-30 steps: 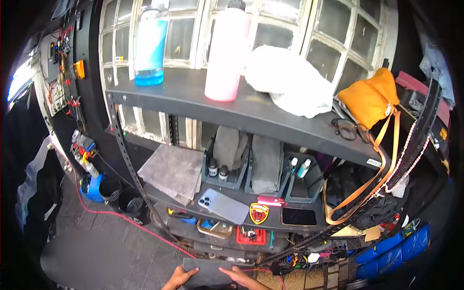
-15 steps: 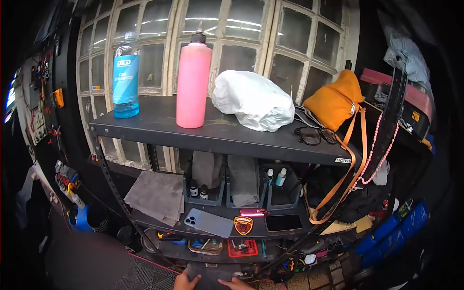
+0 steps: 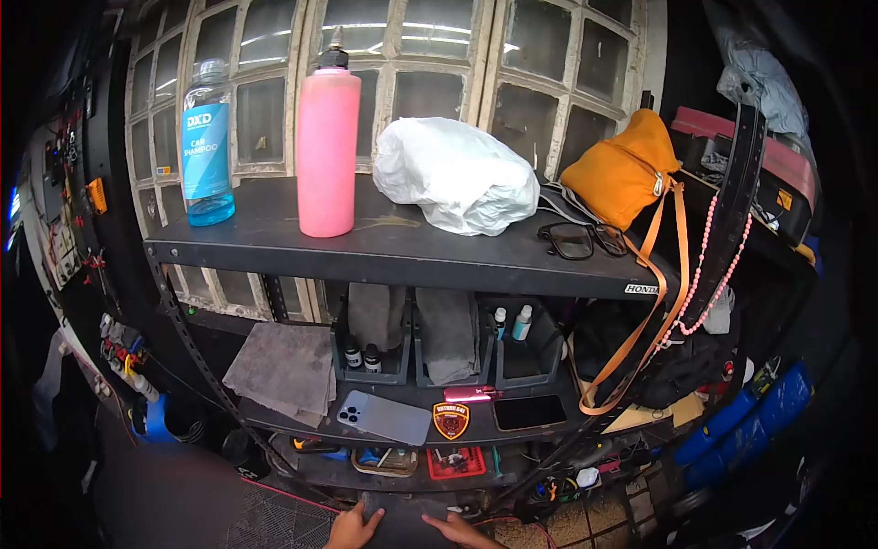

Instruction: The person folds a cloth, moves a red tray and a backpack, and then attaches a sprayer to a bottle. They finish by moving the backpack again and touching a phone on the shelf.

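At the bottom edge, my left hand [image 3: 355, 528] and my right hand [image 3: 460, 531] are on either side of a dark grey cloth-like piece [image 3: 402, 523]. Both thumbs point inward over it and the fingers seem curled around its sides, though the lower parts of both hands are cut off. The piece blends into the dark background, so its full shape is hard to make out. Just beyond my hands is the lower shelf, with a red basket [image 3: 455, 463] and a small tray [image 3: 386, 460] of tools.
A black metal rack [image 3: 402, 261] stands ahead. On top are a car shampoo bottle [image 3: 207, 151], a pink bottle [image 3: 327, 151], a white plastic bag [image 3: 457, 174], glasses [image 3: 572, 241] and an orange pouch [image 3: 617, 174]. Below lie grey towels [image 3: 282, 371], bins [image 3: 530, 357] and phones [image 3: 384, 417].
The view has shifted, so the rack's things sit further left. My hands are slightly higher in view, and my right hand lies a little further right. The dark piece stays between them.
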`<state>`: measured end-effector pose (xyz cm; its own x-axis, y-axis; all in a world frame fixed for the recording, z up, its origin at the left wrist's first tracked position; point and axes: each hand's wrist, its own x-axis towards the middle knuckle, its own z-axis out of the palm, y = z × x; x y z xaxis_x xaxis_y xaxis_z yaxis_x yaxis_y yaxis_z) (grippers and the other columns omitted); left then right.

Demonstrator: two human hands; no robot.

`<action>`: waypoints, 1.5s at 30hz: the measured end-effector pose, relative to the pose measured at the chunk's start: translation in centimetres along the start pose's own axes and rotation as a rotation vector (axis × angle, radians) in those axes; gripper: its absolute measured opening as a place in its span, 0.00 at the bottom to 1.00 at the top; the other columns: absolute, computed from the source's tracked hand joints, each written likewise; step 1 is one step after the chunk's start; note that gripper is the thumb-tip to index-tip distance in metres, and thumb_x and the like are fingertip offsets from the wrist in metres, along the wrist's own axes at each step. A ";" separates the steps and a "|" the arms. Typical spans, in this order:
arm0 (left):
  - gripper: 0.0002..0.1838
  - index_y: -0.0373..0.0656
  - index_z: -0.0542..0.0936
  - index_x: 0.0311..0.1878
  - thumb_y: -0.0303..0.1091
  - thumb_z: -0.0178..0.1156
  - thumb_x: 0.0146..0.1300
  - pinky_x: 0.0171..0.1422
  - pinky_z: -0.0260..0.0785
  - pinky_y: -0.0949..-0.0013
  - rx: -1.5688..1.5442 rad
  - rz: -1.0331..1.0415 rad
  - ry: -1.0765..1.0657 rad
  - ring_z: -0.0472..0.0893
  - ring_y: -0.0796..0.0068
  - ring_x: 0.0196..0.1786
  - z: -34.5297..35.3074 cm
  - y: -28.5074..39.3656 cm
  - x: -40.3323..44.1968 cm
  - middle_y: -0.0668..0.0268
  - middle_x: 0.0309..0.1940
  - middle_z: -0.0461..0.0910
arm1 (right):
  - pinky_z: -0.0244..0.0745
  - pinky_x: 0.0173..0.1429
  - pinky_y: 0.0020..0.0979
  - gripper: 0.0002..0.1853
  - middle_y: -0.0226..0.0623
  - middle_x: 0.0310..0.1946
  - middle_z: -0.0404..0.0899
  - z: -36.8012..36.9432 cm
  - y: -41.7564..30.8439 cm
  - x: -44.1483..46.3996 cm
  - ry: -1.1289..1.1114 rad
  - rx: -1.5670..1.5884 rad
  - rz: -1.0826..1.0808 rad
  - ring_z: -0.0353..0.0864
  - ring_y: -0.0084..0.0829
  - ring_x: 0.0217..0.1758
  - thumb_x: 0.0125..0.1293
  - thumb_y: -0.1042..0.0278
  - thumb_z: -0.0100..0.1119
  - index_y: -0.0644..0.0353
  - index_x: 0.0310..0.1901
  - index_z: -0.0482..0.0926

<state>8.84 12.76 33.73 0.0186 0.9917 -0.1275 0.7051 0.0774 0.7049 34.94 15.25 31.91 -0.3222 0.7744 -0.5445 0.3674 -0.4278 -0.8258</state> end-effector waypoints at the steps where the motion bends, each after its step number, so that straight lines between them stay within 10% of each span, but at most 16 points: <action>1: 0.35 0.33 0.70 0.74 0.51 0.60 0.74 0.49 0.76 0.45 0.022 -0.004 -0.030 0.85 0.34 0.45 0.4 -0.5 0.3 0.33 0.40 0.83 | 0.70 0.72 0.43 0.47 0.57 0.69 0.74 0.1 1.4 0.9 0.002 0.018 -0.047 0.75 0.52 0.70 0.70 0.33 0.62 0.76 0.69 0.71; 6: 0.27 0.30 0.81 0.60 0.48 0.57 0.75 0.41 0.76 0.48 0.101 0.118 0.071 0.87 0.41 0.33 1.4 -0.5 0.1 0.38 0.33 0.86 | 0.76 0.62 0.33 0.27 0.34 0.55 0.87 0.7 6.9 4.6 0.093 0.092 -0.192 0.83 0.28 0.56 0.74 0.48 0.65 0.64 0.62 0.82; 9: 0.33 0.33 0.77 0.66 0.44 0.75 0.65 0.63 0.77 0.58 0.114 -0.120 -0.216 0.87 0.52 0.57 1.9 -1.9 1.1 0.45 0.53 0.87 | 0.76 0.61 0.32 0.26 0.33 0.54 0.87 0.4 9.5 6.1 0.094 0.100 -0.163 0.83 0.27 0.55 0.75 0.48 0.64 0.63 0.62 0.82; 11: 0.35 0.31 0.77 0.61 0.53 0.72 0.65 0.57 0.78 0.54 -0.002 0.048 -0.182 0.86 0.43 0.52 2.6 -4.5 1.4 0.40 0.47 0.85 | 0.76 0.62 0.33 0.24 0.33 0.53 0.87 0.1 12.0 7.5 0.095 0.158 -0.238 0.81 0.25 0.55 0.76 0.50 0.63 0.62 0.61 0.82; 17: 0.30 0.31 0.78 0.59 0.49 0.71 0.68 0.52 0.77 0.55 -0.416 0.180 -0.113 0.87 0.47 0.47 -1.1 2.0 1.9 0.42 0.45 0.86 | 0.74 0.67 0.36 0.33 0.37 0.57 0.84 -3.8 4.7 1.0 0.150 0.031 -0.121 0.80 0.30 0.60 0.75 0.40 0.60 0.65 0.64 0.78; 20: 0.24 0.33 0.78 0.62 0.40 0.68 0.72 0.66 0.73 0.61 -0.491 0.280 -0.171 0.81 0.72 0.57 -3.4 5.2 3.5 0.58 0.53 0.86 | 0.70 0.73 0.43 0.44 0.42 0.66 0.77 -5.4 0.9 -2.0 0.212 0.332 -0.084 0.74 0.37 0.69 0.70 0.29 0.57 0.62 0.71 0.71; 22: 0.24 0.33 0.78 0.64 0.39 0.68 0.73 0.68 0.72 0.64 -0.633 0.141 -0.217 0.79 0.75 0.59 -5.0 7.4 3.6 0.63 0.57 0.85 | 0.67 0.78 0.47 0.51 0.46 0.72 0.72 -5.5 -1.3 -3.8 0.193 0.641 -0.038 0.71 0.41 0.75 0.67 0.22 0.55 0.60 0.76 0.66; 24: 0.23 0.33 0.78 0.64 0.39 0.66 0.74 0.68 0.72 0.65 -0.659 0.072 -0.184 0.80 0.76 0.59 -5.8 8.8 3.9 0.62 0.56 0.85 | 0.71 0.74 0.47 0.37 0.42 0.68 0.74 -6.4 2.2 -3.4 -0.041 1.091 -0.289 0.75 0.42 0.71 0.76 0.43 0.57 0.59 0.76 0.64; 32: 0.18 0.33 0.81 0.57 0.38 0.65 0.75 0.54 0.76 0.68 -0.286 0.065 0.004 0.83 0.77 0.46 -5.6 10.0 3.8 0.66 0.46 0.87 | 0.70 0.76 0.41 0.29 0.39 0.69 0.75 -3.0 -1.6 -3.2 0.109 0.774 -0.114 0.75 0.35 0.71 0.75 0.67 0.63 0.62 0.74 0.67; 38: 0.22 0.36 0.80 0.59 0.45 0.67 0.73 0.55 0.77 0.66 -1.023 -0.145 0.022 0.86 0.72 0.50 -3.0 6.9 4.2 0.63 0.48 0.87 | 0.70 0.74 0.43 0.28 0.38 0.69 0.75 -3.0 -3.0 -4.2 0.177 0.758 -0.118 0.76 0.35 0.70 0.75 0.61 0.64 0.61 0.72 0.70; 45: 0.33 0.28 0.75 0.64 0.49 0.69 0.70 0.67 0.74 0.62 -0.864 -0.568 -0.460 0.79 0.69 0.65 -1.7 4.9 4.7 0.58 0.58 0.83 | 0.79 0.59 0.37 0.24 0.35 0.53 0.83 -5.4 -0.6 -1.6 0.166 0.939 0.163 0.83 0.30 0.55 0.76 0.50 0.62 0.59 0.63 0.78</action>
<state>11.21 18.01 37.73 0.2361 0.6718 -0.7021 -0.0281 0.7269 0.6862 39.90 16.79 34.09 -0.1748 0.6975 -0.6949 -0.4732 -0.6785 -0.5619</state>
